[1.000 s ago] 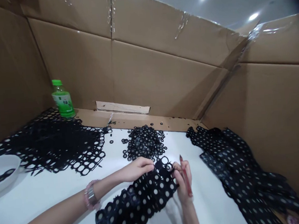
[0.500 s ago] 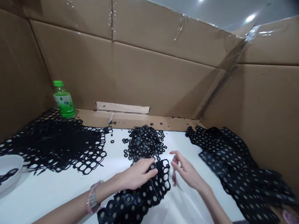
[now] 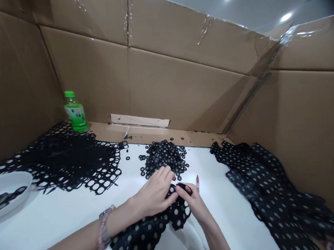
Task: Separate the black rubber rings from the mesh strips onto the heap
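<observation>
A black rubbery sheet with rows of pale round spots (image 3: 139, 235) lies across the white table in front of me. My left hand (image 3: 157, 189) grips its far edge, the fingers curled over it. On the edge's right end, my right hand (image 3: 192, 200) pinches the sheet between thumb and forefinger, and the edge is lifted there. Just beyond both hands is a heap of small black rings (image 3: 165, 156). A slim pen-like tool with a reddish tip (image 3: 197, 182) lies right behind my right hand, partly hidden by it.
Black mesh scraps with open holes (image 3: 59, 156) pile up at the left, near a green drink bottle (image 3: 78, 116). A white bowl (image 3: 26, 176) holds several black rings. More spotted black sheets (image 3: 264, 186) lie at the right. Cardboard walls (image 3: 175, 85) enclose the table.
My right hand has let go of the pen-like tool and moved left onto the sheet's edge. My left hand has closed on the sheet, and the edge has been raised and bent.
</observation>
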The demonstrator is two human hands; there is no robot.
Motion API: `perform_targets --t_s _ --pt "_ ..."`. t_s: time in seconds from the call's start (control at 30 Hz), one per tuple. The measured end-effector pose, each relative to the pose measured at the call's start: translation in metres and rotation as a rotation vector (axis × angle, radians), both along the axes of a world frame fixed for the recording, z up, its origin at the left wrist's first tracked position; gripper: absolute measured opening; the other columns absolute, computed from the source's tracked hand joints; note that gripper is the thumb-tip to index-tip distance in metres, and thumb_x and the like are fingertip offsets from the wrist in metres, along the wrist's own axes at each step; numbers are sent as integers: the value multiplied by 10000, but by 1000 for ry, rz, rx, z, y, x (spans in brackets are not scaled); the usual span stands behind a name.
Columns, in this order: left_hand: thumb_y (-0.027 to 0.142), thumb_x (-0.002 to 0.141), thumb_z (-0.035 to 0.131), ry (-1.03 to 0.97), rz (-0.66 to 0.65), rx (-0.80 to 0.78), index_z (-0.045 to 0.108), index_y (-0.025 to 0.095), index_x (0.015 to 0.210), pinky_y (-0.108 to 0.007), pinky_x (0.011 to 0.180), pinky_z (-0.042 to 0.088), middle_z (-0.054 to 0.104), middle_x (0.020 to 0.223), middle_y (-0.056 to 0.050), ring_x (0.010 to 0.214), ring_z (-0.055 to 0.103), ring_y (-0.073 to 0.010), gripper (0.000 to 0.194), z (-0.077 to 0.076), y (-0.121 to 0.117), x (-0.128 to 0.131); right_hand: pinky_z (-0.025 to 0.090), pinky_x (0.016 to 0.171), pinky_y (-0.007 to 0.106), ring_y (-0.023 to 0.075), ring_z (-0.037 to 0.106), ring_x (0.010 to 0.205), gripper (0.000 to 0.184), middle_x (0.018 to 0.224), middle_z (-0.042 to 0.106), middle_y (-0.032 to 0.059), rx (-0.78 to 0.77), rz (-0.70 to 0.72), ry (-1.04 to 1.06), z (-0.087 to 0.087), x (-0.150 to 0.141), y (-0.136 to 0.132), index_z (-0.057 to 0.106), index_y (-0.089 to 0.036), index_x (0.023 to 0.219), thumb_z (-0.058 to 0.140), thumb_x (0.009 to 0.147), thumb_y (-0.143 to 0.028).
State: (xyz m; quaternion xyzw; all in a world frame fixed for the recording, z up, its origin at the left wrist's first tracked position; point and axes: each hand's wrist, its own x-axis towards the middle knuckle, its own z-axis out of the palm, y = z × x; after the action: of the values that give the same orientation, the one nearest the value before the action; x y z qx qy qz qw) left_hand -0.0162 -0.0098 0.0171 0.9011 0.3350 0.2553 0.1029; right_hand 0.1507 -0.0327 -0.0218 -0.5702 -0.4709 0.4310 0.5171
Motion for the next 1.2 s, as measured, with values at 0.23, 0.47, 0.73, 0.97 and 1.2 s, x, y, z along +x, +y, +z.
perform_targets --t_s 0.23,0.47,0.73,0.97,1.2 --pt "375 877 350 -122 59 -324 441 177 668 -253 565 328 494 635 7 590 437 -136 302 -8 -8 0 468 724 325 198 586 780 320 751 670 24 102 -87 26 -9 -20 -7 672 -186 795 661 642 -468" --pt "325 888 287 -277 98 -512 449 164 605 -223 575 328 490 609 26 611 440 -121 363 -18 6 5 451 773 300 192 573 841 304 804 661 25 112 -76 -16 -10 -21 -9 661 -176 823 630 679 -441" --pt "290 839 373 -239 365 -314 395 186 595 -255 566 302 465 580 8 574 439 -148 266 -18 96 -2 456 734 251 176 581 827 335 704 621 -12 -98 -168 299 -11 -14 -8 621 -194 813 625 666 -496" --pt "518 819 402 -155 171 -360 407 177 567 -239 508 272 450 529 26 521 412 -122 424 -7 42 22 459 793 260 168 579 931 340 910 654 17 -65 -106 516 -10 -18 -2 576 -201 896 654 665 -438" --pt "411 885 260 -304 36 -613 404 172 604 -209 515 341 463 581 30 548 440 -105 396 -28 13 21 486 687 263 176 613 826 358 819 662 19 -31 -135 532 -21 -20 -2 580 -200 918 684 634 -390"
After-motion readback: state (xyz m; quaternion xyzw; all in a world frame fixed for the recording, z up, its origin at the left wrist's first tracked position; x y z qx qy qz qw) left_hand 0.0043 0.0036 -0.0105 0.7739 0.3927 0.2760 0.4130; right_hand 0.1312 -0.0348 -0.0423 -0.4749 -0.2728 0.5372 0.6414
